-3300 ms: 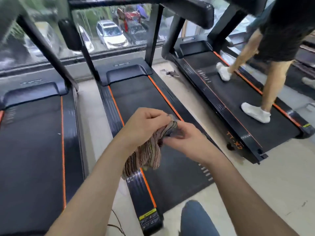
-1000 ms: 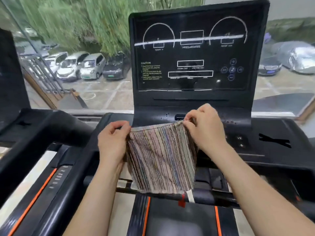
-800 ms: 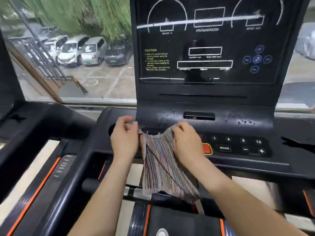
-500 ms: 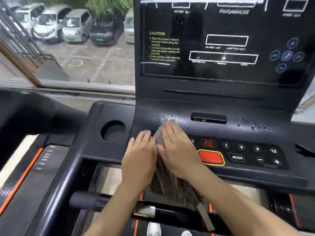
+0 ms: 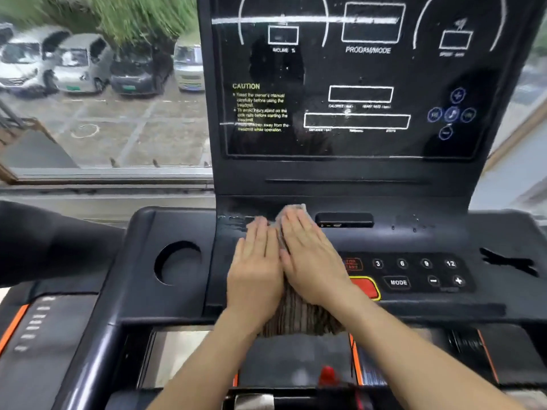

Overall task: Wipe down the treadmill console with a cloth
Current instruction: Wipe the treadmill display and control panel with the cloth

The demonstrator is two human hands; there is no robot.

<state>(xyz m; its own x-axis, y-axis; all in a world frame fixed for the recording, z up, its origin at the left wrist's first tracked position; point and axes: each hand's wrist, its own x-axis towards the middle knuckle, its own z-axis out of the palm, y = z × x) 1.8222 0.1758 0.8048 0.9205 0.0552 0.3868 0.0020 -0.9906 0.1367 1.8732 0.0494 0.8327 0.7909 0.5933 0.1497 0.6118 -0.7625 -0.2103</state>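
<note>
**Two flat hands on the cloth, most of the console left to wipe**

Nearest, the striped lower edge of the cloth [image 5: 299, 318] hangs off the front lip of the console [image 5: 183, 303], above the belt [image 5: 296, 359]. Higher up, the cloth lies on the sloping panel, left of centre, mostly hidden under the hands. The left hand [image 5: 256, 273] and right hand [image 5: 310, 261] lie side by side on it, palms down. Their fingers are straight and close together, pressing rather than gripping, and neither hand curls round anything. A corner of cloth pokes out beyond the right fingertips, just beside the slot [image 5: 343, 220].

The wiping looks to be at its start. Just left of the left fingertips, a streaky wet smear [image 5: 233, 220] marks the ledge. It may be a first pass or liquid not yet taken up; I cannot tell which. The red button [image 5: 365, 287] sits partly under the right wrist, and the cloth does not reach the keypad [image 5: 414, 272] beside it. Past the slot, specks [image 5: 414, 226] dot the ledge, so that stretch seems undone. The cup hole [image 5: 177, 261] on the left is well apart from the cloth.

Farther up, the screen [image 5: 355, 69] carries smudges and specks and appears unwiped. By my reading, the keypad, the right ledge, the cup hole side and the whole screen remain. Beyond the console, parked cars [image 5: 83, 63] show through a window.
</note>
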